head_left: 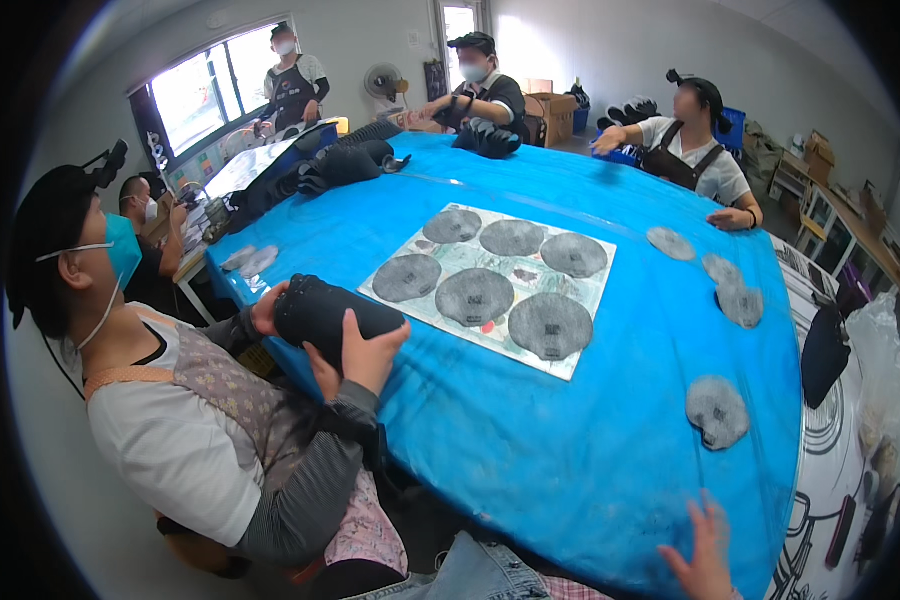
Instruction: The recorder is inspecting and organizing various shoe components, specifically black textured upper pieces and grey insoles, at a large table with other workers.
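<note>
My right hand (705,555) is at the lower right, over the near edge of the blue-covered table (570,460). Its fingers are spread, with nothing visible between them. Nearest to it on the blue cover lies a loose grey round pad (717,412) with a notched edge. My left hand does not show. A pale board (420,312) at the table's middle carries several grey round pads (475,297) in two rows, each with a small dark print. Farther up the right side lie more grey pads (740,305), two of them overlapping.
At the left, a co-worker's hands (370,352) hold a thick black bundle (335,310). Black rolled pieces (345,165) lie along the far left edge, with a black heap (487,139) farther back. Other people stand round the far side. A black pouch (826,355) sits at right.
</note>
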Motion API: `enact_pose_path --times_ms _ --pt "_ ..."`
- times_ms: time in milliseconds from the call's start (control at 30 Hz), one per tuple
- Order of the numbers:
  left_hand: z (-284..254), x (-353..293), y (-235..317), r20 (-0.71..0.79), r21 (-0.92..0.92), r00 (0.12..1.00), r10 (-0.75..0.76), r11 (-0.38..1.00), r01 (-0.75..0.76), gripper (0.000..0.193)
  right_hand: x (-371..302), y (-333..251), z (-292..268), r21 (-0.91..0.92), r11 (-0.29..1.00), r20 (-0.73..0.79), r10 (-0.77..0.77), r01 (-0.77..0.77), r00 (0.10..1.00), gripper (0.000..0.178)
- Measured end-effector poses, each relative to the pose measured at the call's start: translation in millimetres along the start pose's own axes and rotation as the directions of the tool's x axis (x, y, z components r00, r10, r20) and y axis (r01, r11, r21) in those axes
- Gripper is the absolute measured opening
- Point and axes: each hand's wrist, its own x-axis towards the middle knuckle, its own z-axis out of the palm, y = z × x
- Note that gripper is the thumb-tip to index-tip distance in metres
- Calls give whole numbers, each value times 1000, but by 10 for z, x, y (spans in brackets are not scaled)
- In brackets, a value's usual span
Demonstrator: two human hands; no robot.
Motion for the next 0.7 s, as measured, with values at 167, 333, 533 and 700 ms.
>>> enact_pose_path --times_ms 167,333,533,700 --pt "682 349 -259 43 436 995 -95 897 67 92 -513 810 314 -230 946 -262 166 -228 951 68" --pt "247 -40 329 225 469 970 -96 883 -21 65 -331 675 306 67 967 -313 253 -245 915 39" --pt "-281 -32 -793 244 970 570 785 -187 -156 29 -367 729 294 -3 971 -355 222 -238 908 37" --pt "-129 -124 -999 402 795 622 672 -593 126 18 -384 739 296 36 980 -374 194 -195 907 37"
